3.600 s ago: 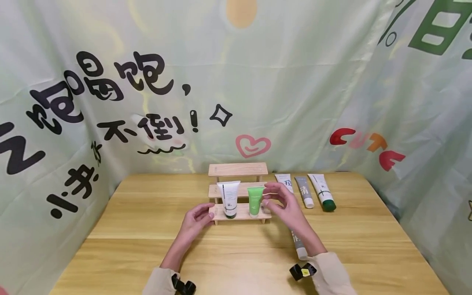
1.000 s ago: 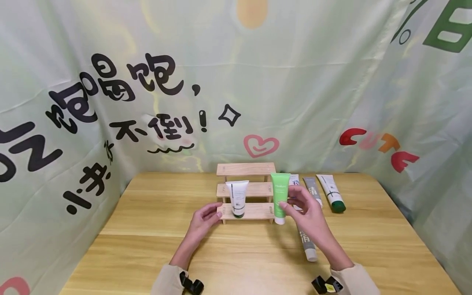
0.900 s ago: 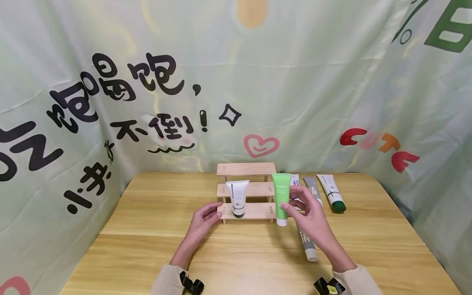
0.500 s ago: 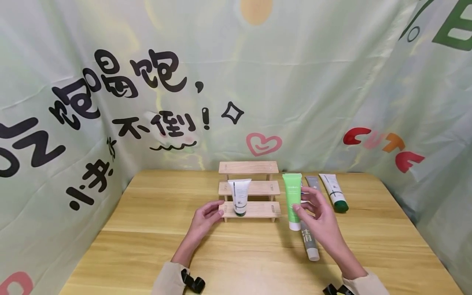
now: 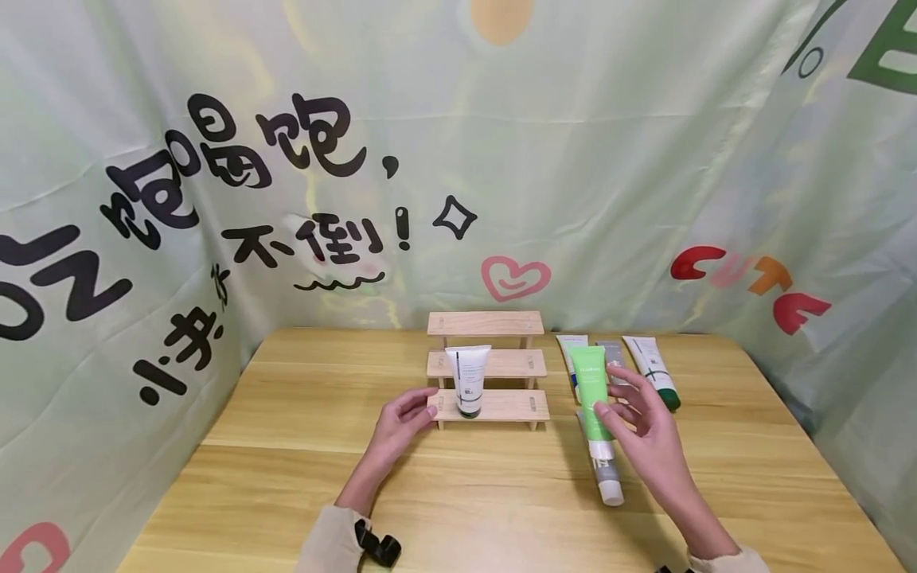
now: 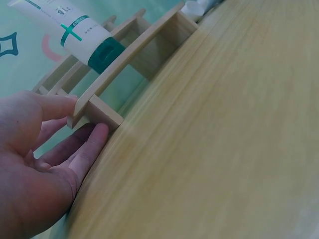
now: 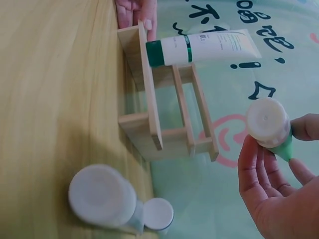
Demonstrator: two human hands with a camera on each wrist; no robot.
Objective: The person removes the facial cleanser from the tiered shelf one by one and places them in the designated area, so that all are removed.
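Note:
My right hand [image 5: 648,430] pinches a green squeeze tube [image 5: 591,390] with a white cap, held upright, cap down, above the table. The right wrist view looks onto that tube's white cap [image 7: 266,119]. My left hand [image 5: 399,426] grips the left end of a three-step wooden display stand [image 5: 512,406], thumb on the lowest step and fingers at its leg [image 6: 104,112]. A white tube with a dark green cap [image 5: 469,382] stands cap-down on the lowest step, left of its middle. Behind the held tube, a grey tube [image 5: 607,477] lies partly hidden on the table.
To the right of the stand, a white and blue tube [image 5: 573,350], another grey tube [image 5: 610,354] and a white tube with a green cap [image 5: 650,370] lie at the table's back. A printed cloth [image 5: 609,175] hangs behind the wooden table [image 5: 301,477].
My right hand took the green tube off the lowest step and carried it rightward, over the lying grey tube. The left hand stays at the stand's left end. The view shifted slightly.

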